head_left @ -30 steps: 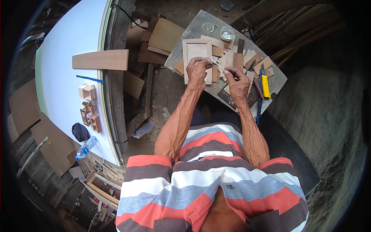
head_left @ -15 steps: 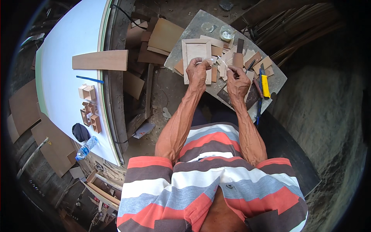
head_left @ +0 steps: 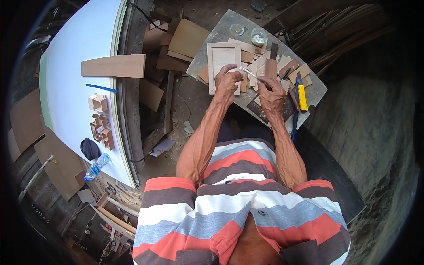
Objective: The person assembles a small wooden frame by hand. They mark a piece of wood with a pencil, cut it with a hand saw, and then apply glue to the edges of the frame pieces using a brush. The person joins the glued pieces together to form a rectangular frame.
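Observation:
My right hand (head_left: 271, 93) pinches a thin stick (head_left: 251, 73) that points up and left. Its whitish tip reaches the fingertips of my left hand (head_left: 227, 82). Those fingers are closed round a small pale piece, mostly hidden; I cannot tell its exact kind. Beneath my left hand lies a flat wooden frame (head_left: 224, 57) with a pale panel inside a raised border. Thin wood offcuts (head_left: 260, 66) are scattered just beyond and between my hands. A glass cup (head_left: 259, 36) with white stuff in it stands at the far side of the work table (head_left: 212, 40).
A yellow utility knife (head_left: 302, 97) and a blue-handled tool (head_left: 295, 126) lie right of my right hand. On the white board (head_left: 66, 84) at left are a wood plank (head_left: 113, 66), small wooden boxes (head_left: 98, 103), a black cap (head_left: 90, 149) and a plastic bottle (head_left: 97, 167).
The stick in my right hand now shows clearly, its tip at my left fingertips. The pale piece in my left hand shows less than before. Both hands stay over the table.

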